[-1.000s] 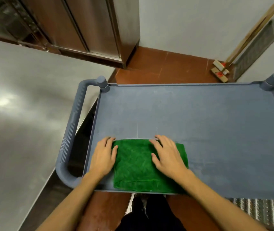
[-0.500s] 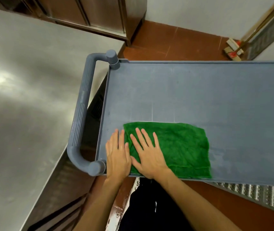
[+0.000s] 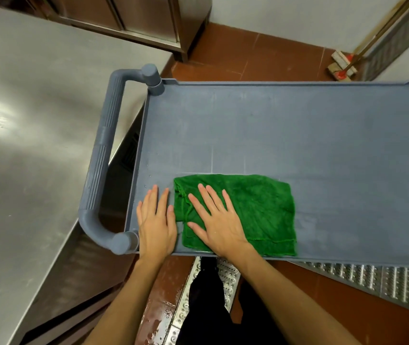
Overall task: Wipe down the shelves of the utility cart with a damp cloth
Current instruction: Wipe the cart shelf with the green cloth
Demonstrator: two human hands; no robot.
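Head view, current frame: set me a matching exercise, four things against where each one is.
Things
1. left hand
2. right hand
3. green cloth
4. cart handle

Places
A. spread flat on top of the green cloth
B. at the left end of the shelf, beside the steel counter
C. flat on the bare shelf, just left of the green cloth
D. lying along the near edge of the shelf

Pairs: 1-C, 2-A, 3-D, 4-B

green cloth (image 3: 260, 210) flat, grey cart shelf (image 3: 285, 130)
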